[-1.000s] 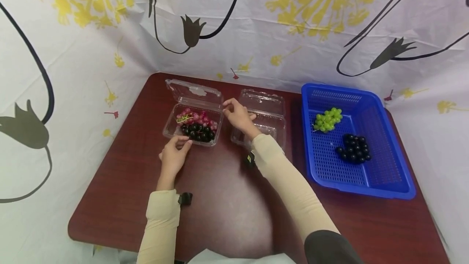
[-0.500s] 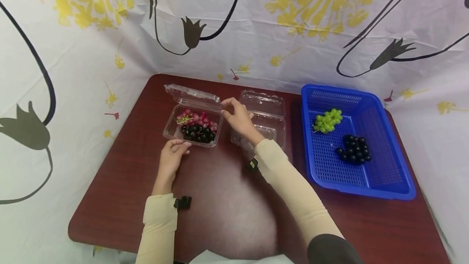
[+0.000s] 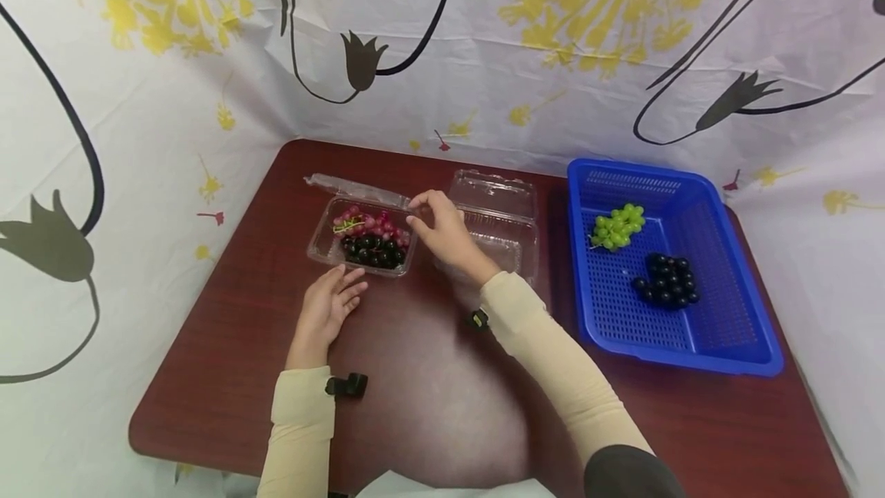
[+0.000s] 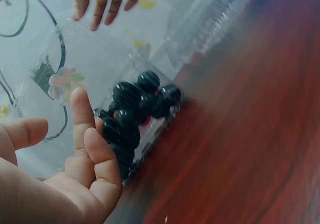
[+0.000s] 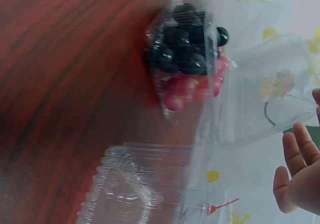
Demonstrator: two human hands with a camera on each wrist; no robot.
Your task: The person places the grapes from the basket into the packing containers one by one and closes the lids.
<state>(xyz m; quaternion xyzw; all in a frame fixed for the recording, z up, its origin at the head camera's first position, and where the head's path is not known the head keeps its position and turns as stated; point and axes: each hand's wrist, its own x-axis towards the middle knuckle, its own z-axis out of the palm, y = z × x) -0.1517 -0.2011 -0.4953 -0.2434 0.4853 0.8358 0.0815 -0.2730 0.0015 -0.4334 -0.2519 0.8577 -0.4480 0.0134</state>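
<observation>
A clear plastic clamshell box (image 3: 323, 240) on the table holds red grapes (image 3: 384, 223) and black grapes (image 3: 373, 252). Its hinged lid (image 3: 359, 190) leans forward over the back of the box, partly closed. My right hand (image 3: 448, 233) is at the lid's right end, thumb and fingers apart, fingertips right at the edge. My left hand (image 3: 329, 307) hovers at the box's front left corner, palm turned inward, fingers loosely bent and holding nothing. In the left wrist view a flower sticker (image 4: 65, 81) shows on the lid.
Just right of the filled box lies a second clear clamshell (image 3: 508, 248) with its lid back, partly hidden by my right hand. Farther right stands a blue basket (image 3: 733, 363) with green grapes (image 3: 618, 227) and black grapes (image 3: 667, 281). A printed curtain (image 3: 470, 37) borders the table.
The lid has tipped forward and lower, with the right hand moving slightly left along with it. The left hand has drawn back from the box's front edge and its fingers have spread.
</observation>
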